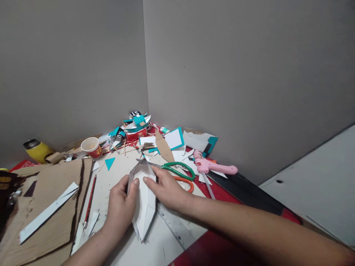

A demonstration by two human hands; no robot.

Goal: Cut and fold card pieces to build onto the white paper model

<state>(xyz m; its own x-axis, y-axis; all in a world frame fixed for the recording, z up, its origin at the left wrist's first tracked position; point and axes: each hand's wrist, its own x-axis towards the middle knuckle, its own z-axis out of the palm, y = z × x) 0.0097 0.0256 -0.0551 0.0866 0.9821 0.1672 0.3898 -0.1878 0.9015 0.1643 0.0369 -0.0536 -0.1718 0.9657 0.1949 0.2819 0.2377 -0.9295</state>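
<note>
A white, pointed, folded-paper form (143, 212) is held over the near middle of the pale bench (122, 251). The left hand (122, 197) and right hand (163, 186) grip opposite sides, fingers partly curled round the edges, thumbs on its upper face, seemingly to steady the folds. Just right, green-and-orange-handled scissors (168, 167) seem within easy reach; farther right rests a pink plastic glue gun (215, 166).

Left hand (122, 202) and right hand (168, 188) partly hidden behind folded white paper (143, 207), orange scissors handle (191, 186) partly covered, both forearms (249, 221) cut by the edges, dark object (6, 192) at left edge unclear
</note>
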